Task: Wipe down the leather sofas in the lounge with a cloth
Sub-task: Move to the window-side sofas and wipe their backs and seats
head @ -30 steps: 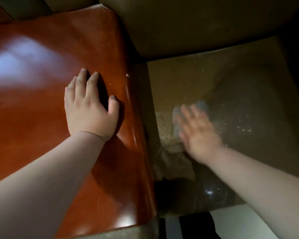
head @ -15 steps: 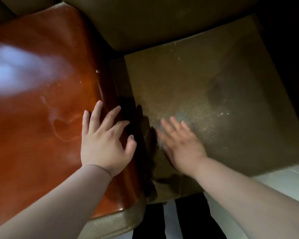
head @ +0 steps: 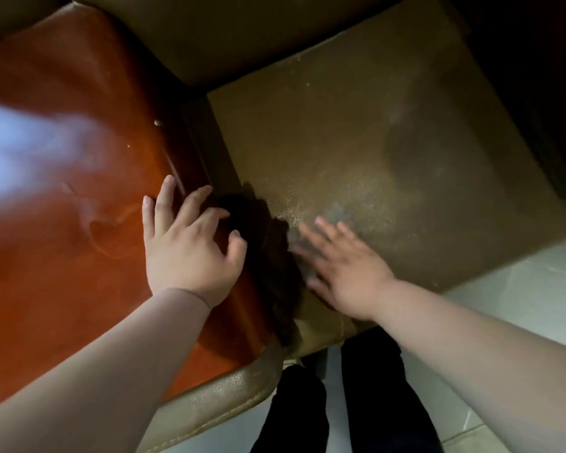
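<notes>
**Clerk:** Head view, stock count. Sofa seat cushion [head: 389, 152], olive-brown leather: one, lying right of centre. Back cushion [head: 242, 34], same leather: one, along the top edge.

**Checker:** And the armrest?

**Clerk:** Armrest top [head: 62, 191], glossy reddish-brown panel: one, on the left, with a pale glare patch across it and an olive leather edge below.

**Checker:** Hands?

**Clerk:** Two. Left hand [head: 187, 253]: palm down on the armrest top near its inner edge, fingers spread and slightly bent, holding nothing. Right hand [head: 343, 273]: flat on the seat cushion near its front left corner, fingers straight and spread, blurred.

**Checker:** Cloth?

**Clerk:** Cloth [head: 335, 212]: one, greyish, mostly hidden under the right hand; only a blurred patch shows past the fingertips, lying on the seat cushion. Whether the fingers grip it cannot be told; they appear to press it flat.

**Checker:** Anything else?

**Clerk:** Legs in dark trousers [head: 373, 403]: two, at the bottom edge. Pale tiled floor [head: 520, 289]: one, lower right.
</notes>
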`<state>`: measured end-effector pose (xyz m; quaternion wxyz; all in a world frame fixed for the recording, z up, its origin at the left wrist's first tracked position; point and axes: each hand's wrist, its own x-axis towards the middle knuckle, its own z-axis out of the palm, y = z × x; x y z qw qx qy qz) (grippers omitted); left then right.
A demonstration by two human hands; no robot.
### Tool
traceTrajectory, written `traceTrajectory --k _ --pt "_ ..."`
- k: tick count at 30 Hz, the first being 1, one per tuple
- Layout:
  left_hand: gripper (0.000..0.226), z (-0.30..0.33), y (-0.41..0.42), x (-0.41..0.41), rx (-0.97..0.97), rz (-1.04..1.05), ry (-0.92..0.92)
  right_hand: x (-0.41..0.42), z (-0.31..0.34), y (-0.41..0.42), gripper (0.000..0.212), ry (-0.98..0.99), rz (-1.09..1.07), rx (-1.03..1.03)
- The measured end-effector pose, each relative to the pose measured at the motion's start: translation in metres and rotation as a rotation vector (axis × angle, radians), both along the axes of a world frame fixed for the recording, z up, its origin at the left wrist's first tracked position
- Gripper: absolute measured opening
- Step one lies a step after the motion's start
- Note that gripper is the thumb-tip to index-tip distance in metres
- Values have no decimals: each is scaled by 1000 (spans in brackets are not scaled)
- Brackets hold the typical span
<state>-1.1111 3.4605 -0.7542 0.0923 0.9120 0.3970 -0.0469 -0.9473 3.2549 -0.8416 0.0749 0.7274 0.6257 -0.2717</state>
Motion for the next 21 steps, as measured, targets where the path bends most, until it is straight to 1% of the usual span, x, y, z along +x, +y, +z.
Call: traceTrajectory --k 1,2,3,4,5,7,8,9,10,11,13,14,15,16,17,18,21 --pt "50 -2 1 -2 7 -6 -7 -1 0 -8 68 21 121 8" --pt "49 -4 1 -2 12 -15 -13 10 -1 -13 68 18 157 36" --pt "48 -6 1 -3 19 -21 -21 22 -3 -18 67 -14 109 76" --pt "48 -8 2 -4 26 -22 -30 32 -5 -22 67 -60 -21 98" --pt "47 -9 3 -4 32 -23 -37 43 -6 -25 67 -121 -205 111" --pt "47 -8 2 -3 25 -22 -32 49 -3 -26 69 -197 -610 67" --pt "48 -6 1 -2 19 -18 -28 41 0 -21 69 -214 -776 39" --pt "50 -5 1 -2 12 -12 -24 24 1 -16 69 -238 -864 16" --pt "51 -4 0 -1 6 -7 -17 3 2 -12 68 -230 -845 -1" --pt "53 -2 0 -1 -1 -5 -9 -21 2 -11 68 -187 -733 5" --pt "56 -2 0 -1 -12 -9 1 -60 -1 -23 68 -55 -359 31" --pt "57 -2 0 -1 -7 -8 4 -68 -2 -34 67 -22 -169 38" --pt "57 -2 0 -1 2 -10 6 -61 -4 -46 66 -6 -24 65" --pt "57 -3 0 -2 11 -14 7 -47 -8 -56 64 -12 31 106" --pt "56 -4 0 -2 16 -16 4 -31 -10 -67 64 -46 10 131" --pt "55 -6 0 -3 20 -16 -4 -14 -11 -78 65 -94 -93 132" --pt "51 -8 -1 -3 27 -10 -24 18 -9 -100 70 -212 -657 71"
